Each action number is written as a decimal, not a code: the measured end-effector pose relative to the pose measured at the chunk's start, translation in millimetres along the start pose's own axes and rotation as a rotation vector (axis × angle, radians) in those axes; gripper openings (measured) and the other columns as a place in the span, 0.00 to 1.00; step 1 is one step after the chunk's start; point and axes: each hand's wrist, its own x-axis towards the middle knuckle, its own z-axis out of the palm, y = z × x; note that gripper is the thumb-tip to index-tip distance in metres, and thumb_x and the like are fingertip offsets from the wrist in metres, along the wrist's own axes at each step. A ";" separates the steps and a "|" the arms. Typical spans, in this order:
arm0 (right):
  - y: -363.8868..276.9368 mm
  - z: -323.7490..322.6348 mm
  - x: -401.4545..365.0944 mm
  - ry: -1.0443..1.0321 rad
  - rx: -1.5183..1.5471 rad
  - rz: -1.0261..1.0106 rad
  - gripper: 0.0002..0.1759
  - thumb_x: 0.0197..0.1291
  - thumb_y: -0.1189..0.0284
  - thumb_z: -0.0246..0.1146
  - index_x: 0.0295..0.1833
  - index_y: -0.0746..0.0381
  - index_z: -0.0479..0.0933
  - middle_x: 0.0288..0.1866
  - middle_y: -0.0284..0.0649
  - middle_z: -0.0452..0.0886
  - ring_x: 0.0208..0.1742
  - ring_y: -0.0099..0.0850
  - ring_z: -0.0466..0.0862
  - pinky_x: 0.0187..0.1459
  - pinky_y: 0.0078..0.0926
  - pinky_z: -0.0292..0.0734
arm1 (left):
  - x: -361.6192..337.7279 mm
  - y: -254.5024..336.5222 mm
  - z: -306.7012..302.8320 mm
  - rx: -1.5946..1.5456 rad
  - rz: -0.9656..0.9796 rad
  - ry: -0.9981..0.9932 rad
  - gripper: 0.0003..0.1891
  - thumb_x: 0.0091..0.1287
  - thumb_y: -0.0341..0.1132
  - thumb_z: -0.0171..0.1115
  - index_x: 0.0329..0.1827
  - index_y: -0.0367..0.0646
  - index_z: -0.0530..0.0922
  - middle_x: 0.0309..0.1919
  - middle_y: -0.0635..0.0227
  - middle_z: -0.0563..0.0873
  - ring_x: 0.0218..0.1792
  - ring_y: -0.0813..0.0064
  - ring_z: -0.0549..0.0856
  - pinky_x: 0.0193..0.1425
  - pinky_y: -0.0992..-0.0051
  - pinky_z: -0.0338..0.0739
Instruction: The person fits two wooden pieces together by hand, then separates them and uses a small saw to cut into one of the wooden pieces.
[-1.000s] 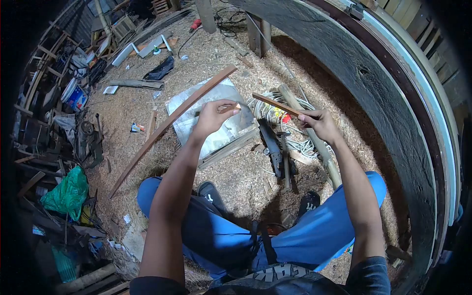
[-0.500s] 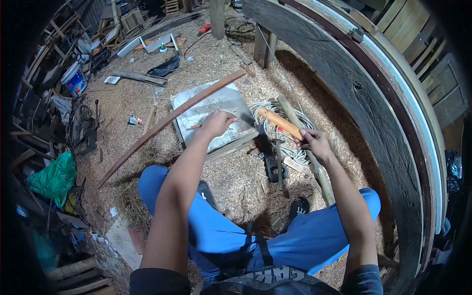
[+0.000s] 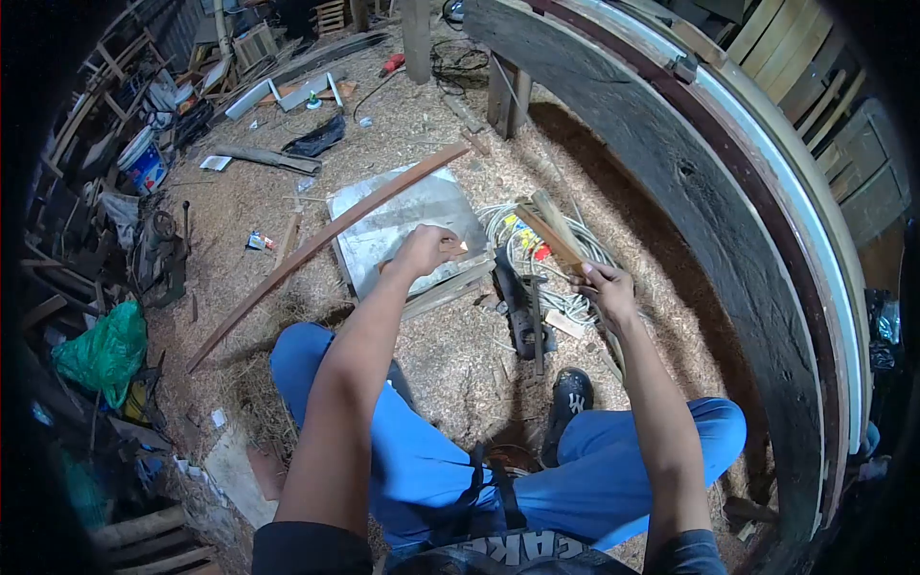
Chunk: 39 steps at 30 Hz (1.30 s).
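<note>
Fingers narrow on both sides: my right hand (image 3: 613, 292) pinches the short strip (image 3: 551, 233) at its near end, probably to leave most of its length exposed. It hangs above the cable (image 3: 578, 309), beside the plate (image 3: 369, 240). My left hand (image 3: 420, 253) closes on a small piece (image 3: 458, 247) over the plate, perhaps for fine control; cannot tell what it is. Long strip (image 3: 335, 228) lies across the plate, seemingly kept within reach. Short strip looks straight, flat-sided, brown, its face partly shadowed.
</note>
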 end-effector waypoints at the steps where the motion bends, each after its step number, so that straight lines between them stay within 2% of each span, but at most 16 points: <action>1: 8.4 -3.3 3.4 0.013 0.027 -0.017 0.17 0.68 0.73 0.66 0.55 0.75 0.81 0.40 0.44 0.84 0.37 0.30 0.86 0.42 0.28 0.89 | -0.8 -0.2 1.1 0.048 -0.011 -0.006 0.15 0.63 0.36 0.72 0.51 0.40 0.87 0.43 0.52 0.90 0.43 0.59 0.90 0.50 0.64 0.82; 3: 24.9 -6.0 9.9 0.037 0.052 -0.007 0.17 0.68 0.73 0.67 0.56 0.75 0.81 0.40 0.43 0.83 0.37 0.30 0.85 0.43 0.28 0.89 | 3.0 -4.4 7.2 0.105 -0.019 -0.021 0.15 0.63 0.36 0.72 0.51 0.39 0.87 0.43 0.52 0.90 0.42 0.61 0.91 0.50 0.65 0.82; 5: 33.1 -8.1 17.3 0.053 0.045 0.029 0.17 0.67 0.76 0.67 0.57 0.76 0.80 0.42 0.43 0.84 0.38 0.30 0.86 0.44 0.26 0.89 | 8.8 -21.3 18.2 -0.157 -0.130 -0.046 0.18 0.64 0.38 0.73 0.53 0.36 0.85 0.41 0.53 0.91 0.42 0.66 0.91 0.48 0.67 0.83; 9: 45.5 0.6 32.4 0.009 0.047 0.015 0.16 0.65 0.80 0.67 0.57 0.74 0.81 0.45 0.44 0.86 0.40 0.27 0.86 0.45 0.20 0.87 | 10.0 -22.7 16.8 -0.095 -0.136 -0.073 0.19 0.65 0.36 0.73 0.56 0.35 0.84 0.41 0.54 0.91 0.42 0.72 0.90 0.46 0.70 0.83; 11: 35.2 11.3 34.0 -0.009 -0.009 0.004 0.16 0.64 0.81 0.67 0.57 0.73 0.81 0.45 0.44 0.86 0.40 0.26 0.86 0.45 0.19 0.86 | 9.5 -28.6 16.9 -0.293 -0.105 -0.085 0.19 0.65 0.32 0.71 0.57 0.33 0.83 0.42 0.59 0.91 0.42 0.78 0.88 0.47 0.75 0.83; 12: 32.7 15.3 37.1 -0.035 -0.075 -0.016 0.16 0.64 0.82 0.67 0.57 0.72 0.81 0.45 0.44 0.86 0.40 0.25 0.86 0.45 0.18 0.85 | 7.9 -24.5 14.6 -0.284 -0.107 -0.094 0.19 0.65 0.32 0.71 0.57 0.33 0.83 0.42 0.59 0.91 0.42 0.78 0.88 0.47 0.75 0.83; 14: 40.8 19.8 49.0 -0.058 -0.010 -0.025 0.17 0.63 0.84 0.66 0.57 0.71 0.82 0.47 0.44 0.86 0.41 0.25 0.86 0.46 0.18 0.85 | 1.3 -8.0 2.0 -0.565 -0.171 -0.089 0.19 0.67 0.29 0.69 0.60 0.32 0.82 0.46 0.62 0.90 0.43 0.80 0.86 0.49 0.78 0.82; 17: 44.6 30.7 58.0 -0.094 -0.004 -0.046 0.17 0.62 0.85 0.66 0.57 0.71 0.82 0.49 0.45 0.86 0.41 0.27 0.86 0.48 0.20 0.85 | -1.7 6.4 -11.8 -0.679 -0.265 -0.140 0.21 0.67 0.29 0.69 0.61 0.30 0.80 0.48 0.63 0.89 0.45 0.80 0.85 0.51 0.79 0.81; 20: 44.0 46.5 61.5 -0.118 0.001 -0.009 0.18 0.62 0.87 0.65 0.57 0.72 0.81 0.54 0.47 0.85 0.46 0.30 0.87 0.51 0.23 0.86 | -2.3 -4.8 -15.6 -0.788 -0.252 -0.155 0.22 0.67 0.31 0.70 0.62 0.31 0.80 0.49 0.62 0.89 0.46 0.80 0.85 0.52 0.78 0.80; 24: 47.5 71.9 68.7 -0.157 0.075 0.004 0.18 0.61 0.88 0.64 0.58 0.74 0.80 0.57 0.49 0.83 0.51 0.33 0.86 0.53 0.23 0.86 | -8.3 -2.6 -28.1 -0.738 -0.267 -0.130 0.23 0.67 0.33 0.71 0.62 0.32 0.80 0.50 0.62 0.89 0.46 0.80 0.85 0.53 0.78 0.80; 28: 51.3 98.9 71.7 -0.154 0.121 0.032 0.19 0.62 0.88 0.63 0.59 0.76 0.78 0.55 0.51 0.84 0.49 0.33 0.87 0.52 0.23 0.87 | -11.2 -17.7 -35.0 -0.795 -0.298 0.037 0.21 0.67 0.33 0.70 0.61 0.32 0.79 0.46 0.64 0.89 0.46 0.78 0.86 0.49 0.74 0.83; 31: 65.7 114.3 77.4 -0.177 0.143 0.034 0.18 0.63 0.88 0.63 0.59 0.77 0.78 0.51 0.50 0.85 0.46 0.32 0.87 0.51 0.24 0.88 | -14.1 -30.9 -40.9 -0.872 -0.451 0.248 0.16 0.70 0.34 0.67 0.52 0.33 0.76 0.41 0.65 0.87 0.40 0.74 0.86 0.43 0.70 0.84; 34: 75.1 122.8 76.0 -0.205 0.145 0.058 0.20 0.64 0.84 0.65 0.62 0.72 0.78 0.52 0.50 0.86 0.46 0.32 0.87 0.52 0.21 0.85 | -19.3 -40.8 -47.7 -0.939 -0.565 0.356 0.16 0.70 0.35 0.68 0.53 0.34 0.76 0.40 0.65 0.86 0.36 0.74 0.86 0.40 0.71 0.85; 36: 78.7 124.4 76.7 -0.291 -0.334 -0.117 0.22 0.65 0.80 0.65 0.65 0.68 0.78 0.57 0.49 0.85 0.53 0.33 0.86 0.57 0.24 0.80 | -20.9 -54.4 -49.4 -0.964 -0.576 0.358 0.16 0.70 0.35 0.68 0.52 0.33 0.76 0.39 0.62 0.86 0.34 0.74 0.87 0.38 0.71 0.85; 37: 83.6 125.9 78.4 -0.328 -0.408 -0.223 0.23 0.66 0.77 0.65 0.67 0.64 0.77 0.63 0.50 0.82 0.60 0.35 0.84 0.63 0.26 0.75 | -22.0 -57.2 -50.2 -0.997 -0.601 0.391 0.16 0.70 0.34 0.67 0.52 0.32 0.76 0.39 0.61 0.86 0.34 0.73 0.88 0.38 0.71 0.86; 39: 86.5 129.2 77.2 -0.344 -0.474 -0.280 0.24 0.66 0.78 0.64 0.67 0.62 0.77 0.66 0.52 0.80 0.62 0.37 0.83 0.64 0.27 0.74 | -23.1 -62.5 -51.8 -1.030 -0.630 0.427 0.15 0.70 0.34 0.67 0.52 0.31 0.76 0.39 0.60 0.86 0.35 0.71 0.88 0.39 0.71 0.87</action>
